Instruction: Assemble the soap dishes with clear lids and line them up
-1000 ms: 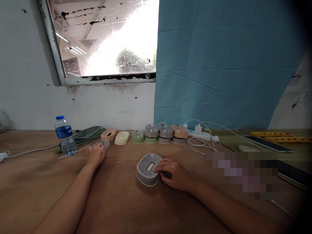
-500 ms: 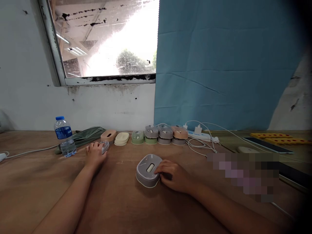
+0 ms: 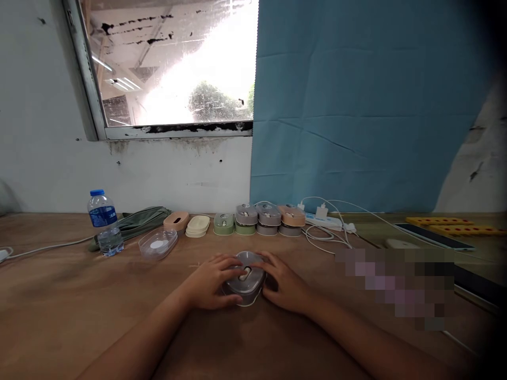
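Observation:
A grey oval-cornered box (image 3: 247,300) with a slotted top sits on the table in front of me. A clear plastic cover (image 3: 246,284) appears to lie over its top, though my fingers hide part of it. My left hand (image 3: 212,284) grips the box from the left, thumb low at its side and fingers over the top. From the right, my right hand (image 3: 283,282) holds the far right edge with curled fingers. Another clear plastic cover (image 3: 152,245) with a white round spot lies farther left, apart from both hands.
Along the wall stand a peach box (image 3: 177,220), stacked cream pieces (image 3: 197,226), a green box (image 3: 224,224) and several lidded boxes (image 3: 269,215). At left are a water bottle (image 3: 105,221) and green cloth (image 3: 142,221). A power strip (image 3: 327,221) with cables and a phone (image 3: 435,236) are right.
My left hand has come from the clear covers at the left to the grey box, which now seems to have a clear cover on it. My right hand stays at the box.

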`<state>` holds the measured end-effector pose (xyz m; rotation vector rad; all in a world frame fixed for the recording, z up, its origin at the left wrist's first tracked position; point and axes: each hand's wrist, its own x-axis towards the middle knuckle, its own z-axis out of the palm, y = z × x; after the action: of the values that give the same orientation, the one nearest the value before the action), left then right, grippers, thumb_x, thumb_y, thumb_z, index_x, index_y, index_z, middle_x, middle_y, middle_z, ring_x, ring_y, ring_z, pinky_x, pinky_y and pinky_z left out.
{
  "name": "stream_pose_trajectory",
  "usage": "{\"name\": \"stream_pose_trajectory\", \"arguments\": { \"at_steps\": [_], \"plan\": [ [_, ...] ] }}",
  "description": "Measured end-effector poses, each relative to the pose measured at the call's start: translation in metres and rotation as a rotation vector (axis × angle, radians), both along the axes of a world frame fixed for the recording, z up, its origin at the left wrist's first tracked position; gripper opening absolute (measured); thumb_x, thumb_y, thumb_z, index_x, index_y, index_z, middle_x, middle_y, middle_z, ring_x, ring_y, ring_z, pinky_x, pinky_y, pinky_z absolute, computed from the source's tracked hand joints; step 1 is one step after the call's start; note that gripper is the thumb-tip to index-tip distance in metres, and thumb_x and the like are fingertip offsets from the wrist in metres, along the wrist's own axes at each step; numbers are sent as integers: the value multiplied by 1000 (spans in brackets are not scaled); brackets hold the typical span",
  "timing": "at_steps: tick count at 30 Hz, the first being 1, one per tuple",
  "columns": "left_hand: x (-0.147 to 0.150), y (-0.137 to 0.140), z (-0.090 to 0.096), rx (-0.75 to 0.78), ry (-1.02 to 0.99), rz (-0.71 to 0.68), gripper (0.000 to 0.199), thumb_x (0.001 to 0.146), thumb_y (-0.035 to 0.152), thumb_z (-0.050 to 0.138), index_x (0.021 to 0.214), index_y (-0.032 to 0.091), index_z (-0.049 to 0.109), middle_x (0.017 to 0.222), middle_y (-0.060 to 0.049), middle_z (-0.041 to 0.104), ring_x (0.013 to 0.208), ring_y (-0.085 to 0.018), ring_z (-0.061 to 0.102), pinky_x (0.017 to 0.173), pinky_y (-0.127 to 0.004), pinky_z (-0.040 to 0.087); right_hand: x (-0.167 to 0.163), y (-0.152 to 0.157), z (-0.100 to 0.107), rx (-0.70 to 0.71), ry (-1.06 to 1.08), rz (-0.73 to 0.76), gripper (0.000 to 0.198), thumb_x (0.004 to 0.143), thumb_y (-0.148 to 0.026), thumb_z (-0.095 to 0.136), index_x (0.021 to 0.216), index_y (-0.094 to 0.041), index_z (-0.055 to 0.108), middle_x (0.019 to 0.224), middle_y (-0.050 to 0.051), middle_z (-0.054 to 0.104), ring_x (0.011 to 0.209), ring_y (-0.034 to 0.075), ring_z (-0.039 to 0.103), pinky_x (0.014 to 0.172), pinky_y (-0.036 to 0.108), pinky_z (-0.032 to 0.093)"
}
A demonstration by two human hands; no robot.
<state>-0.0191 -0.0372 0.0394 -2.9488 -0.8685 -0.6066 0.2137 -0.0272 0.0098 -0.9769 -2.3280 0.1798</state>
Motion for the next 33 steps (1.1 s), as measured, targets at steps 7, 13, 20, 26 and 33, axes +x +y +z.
{"name": "stream_pose_trajectory", "arguments": {
  "at_steps": [7,13,20,26,33],
  "plan": [
    [-1,10,-13,-183,-31,-108,45,70,39,59,112,24,56,114,-5,58,107,-20,51,100,-34,29,2,9,-11,-116,48,-14,47,66,-10,51,112,-21,50,127,10,38,118,23,38,99,39,31],
    [-7,20,-20,-315,-188,-135,39,68,38,63,105,24,61,104,-4,65,107,-21,52,100,-34,31,2,7,-8,-118,61,-17,40,67,-11,52,106,-20,53,125,11,39,118,24,38,97,41,32],
    [-15,21,-17,-419,-374,-28,41,68,40,62,104,20,63,102,-5,65,100,-20,56,90,-28,40,1,5,-3,-41,105,-8,62,68,-12,51,126,-24,32,129,8,35,120,21,34,100,41,31],
    [-18,21,-14,-529,-471,73,37,73,41,57,100,16,63,95,-3,67,89,-19,59,80,-26,44,0,3,-1,1,128,4,63,68,-11,51,126,-22,30,126,8,39,118,22,37,98,41,33],
    [-20,20,-13,-506,-449,60,38,78,37,52,111,19,57,104,-4,63,95,-18,56,84,-27,42,0,3,-1,-34,65,85,29,68,-7,49,92,-21,58,106,6,53,97,19,52,85,32,43]
  ]
}}
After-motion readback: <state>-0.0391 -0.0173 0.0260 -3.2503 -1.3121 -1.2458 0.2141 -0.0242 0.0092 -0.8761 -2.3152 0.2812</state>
